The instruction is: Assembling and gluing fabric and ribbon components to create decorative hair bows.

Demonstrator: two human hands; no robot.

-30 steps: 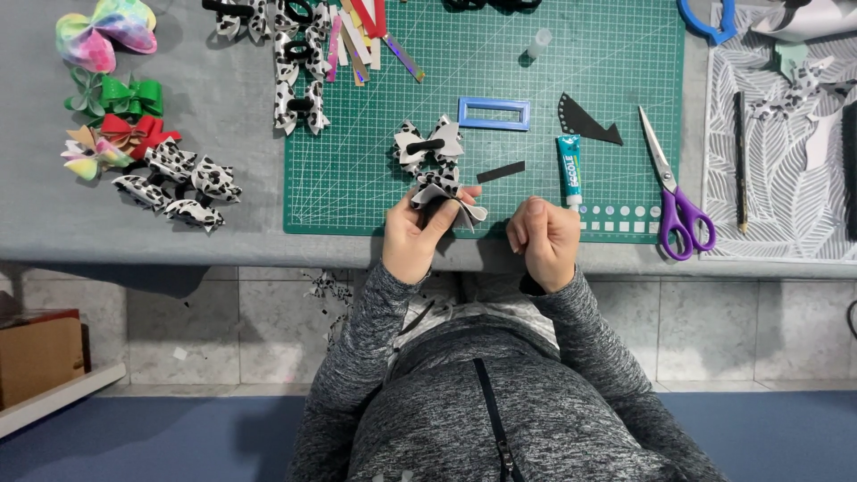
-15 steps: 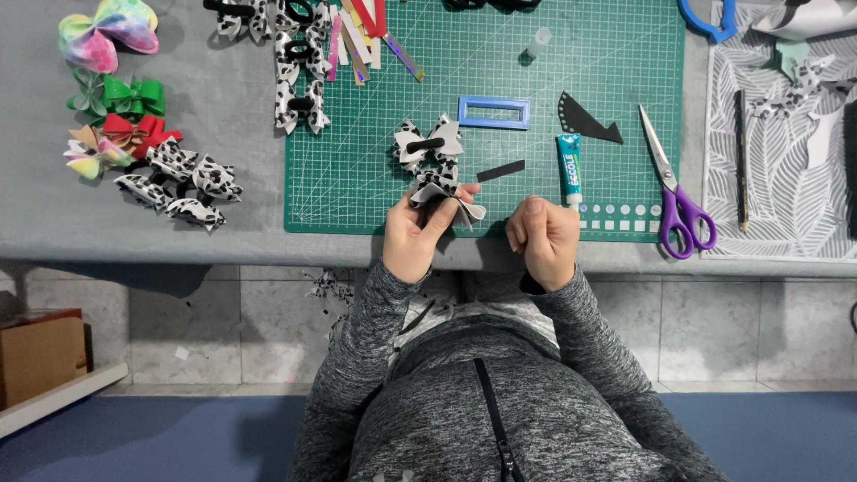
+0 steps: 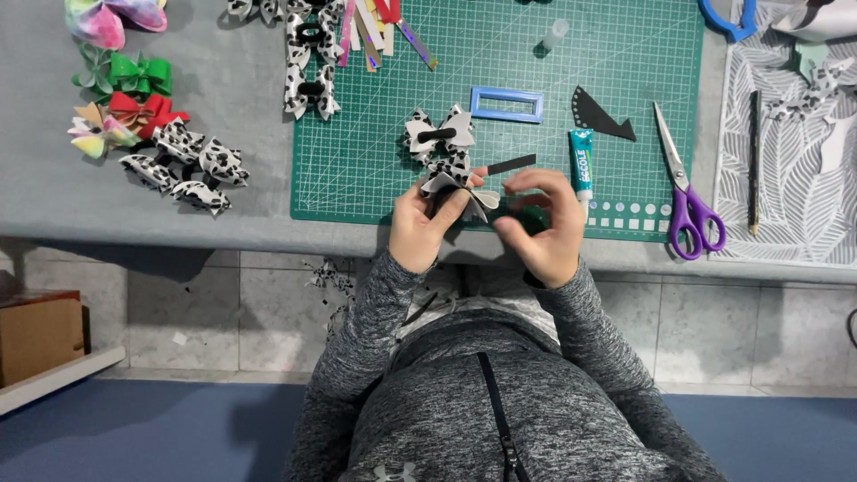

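My left hand [image 3: 427, 223] grips a black-and-white cow-print bow [image 3: 457, 184] at the near edge of the green cutting mat [image 3: 357, 152]. A thin black strip [image 3: 511, 163] runs from the bow towards the right. My right hand [image 3: 540, 223] hovers just right of the bow, fingers spread and curved, thumb close to the bow's right loop; nothing is seen in its grasp. A finished cow-print bow [image 3: 437, 132] lies on the mat just beyond. A teal glue tube [image 3: 581, 162] lies right of my right hand.
Purple scissors [image 3: 686, 201] lie at the mat's right edge, a blue rectangular frame [image 3: 506, 104] and a black cut scrap [image 3: 596, 114] on the mat. Several coloured and cow-print bows [image 3: 178, 161] lie on the grey table, left. Ribbon strips [image 3: 375, 22] lie at the far edge. A pencil [image 3: 753, 161] rests on leaf-patterned paper.
My right hand has unclenched and lifted slightly, fingers now spread beside the bow. My left hand still holds the bow in the same place.
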